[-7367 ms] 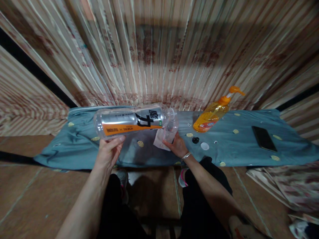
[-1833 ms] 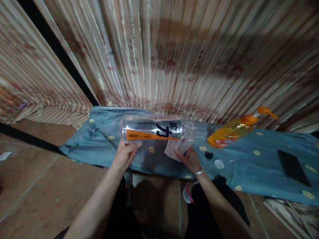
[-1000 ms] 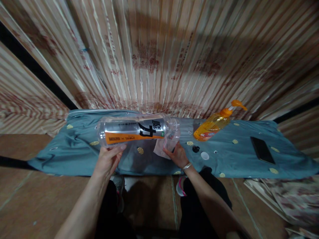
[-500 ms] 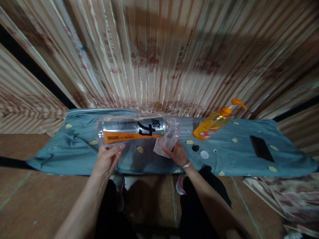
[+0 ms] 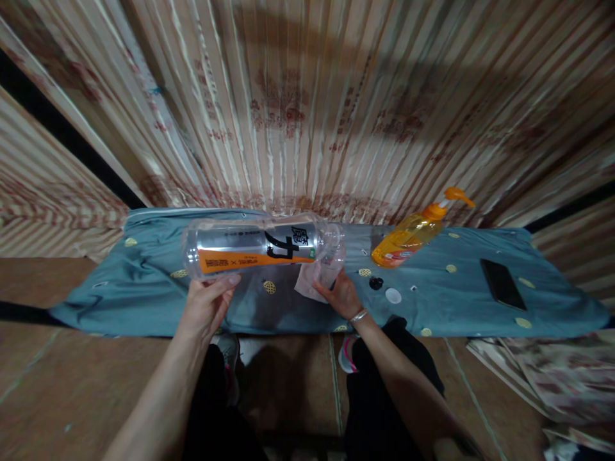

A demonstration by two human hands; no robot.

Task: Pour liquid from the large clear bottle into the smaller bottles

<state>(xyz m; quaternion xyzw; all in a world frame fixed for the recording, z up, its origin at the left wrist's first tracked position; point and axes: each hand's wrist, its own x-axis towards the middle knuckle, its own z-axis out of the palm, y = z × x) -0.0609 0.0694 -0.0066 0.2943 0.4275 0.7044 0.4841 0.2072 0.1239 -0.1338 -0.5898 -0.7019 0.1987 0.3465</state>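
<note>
A large clear plastic bottle point(image 5: 230, 242) with a silver and orange label lies sideways over the cloth, its neck to the right. My left hand point(image 5: 210, 301) grips it from below, near its base, with the thumb along the side. At the bottle's neck end, my right hand point(image 5: 342, 296) is closed on a small clear plastic container point(image 5: 331, 266), whose exact kind I cannot make out. A pale pink piece of paper or cloth point(image 5: 307, 285) shows beneath that container, beside my right fingers. The container and the bottle's neck overlap in view; whether they touch is unclear.
A yellow pump bottle point(image 5: 403, 240) with an orange pump top leans to the right. A small black object point(image 5: 375, 282), a white disc point(image 5: 393, 295) and a black phone point(image 5: 503, 283) lie on the teal cloth point(image 5: 446, 307). Pleated patterned curtains point(image 5: 307, 128) hang behind.
Both hands keep their grip, and the bottle and container stay nearly in place. The whole view has shifted very slightly.
</note>
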